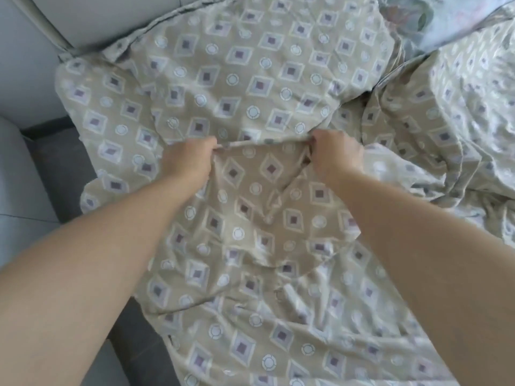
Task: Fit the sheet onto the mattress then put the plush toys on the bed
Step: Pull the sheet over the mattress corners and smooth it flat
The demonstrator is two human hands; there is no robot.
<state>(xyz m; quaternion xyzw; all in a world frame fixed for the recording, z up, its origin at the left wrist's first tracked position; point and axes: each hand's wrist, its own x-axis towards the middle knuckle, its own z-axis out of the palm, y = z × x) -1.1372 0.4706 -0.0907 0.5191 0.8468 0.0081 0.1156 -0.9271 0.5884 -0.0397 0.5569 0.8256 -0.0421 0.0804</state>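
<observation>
A beige sheet (250, 79) printed with diamonds and circles lies rumpled over the bed and fills most of the view. My left hand (188, 160) and my right hand (337, 157) each grip a gathered hem of the sheet near the middle, fists closed, about a forearm's width apart, with the hem stretched between them. The mattress is hidden under the fabric. No plush toys are in view.
A pale blue patterned pillow (451, 20) lies at the top right corner. On the left, the bed's dark edge (64, 174) borders a grey tiled floor (19, 190) and a light wall (25, 51). Folds of sheet pile up at the right.
</observation>
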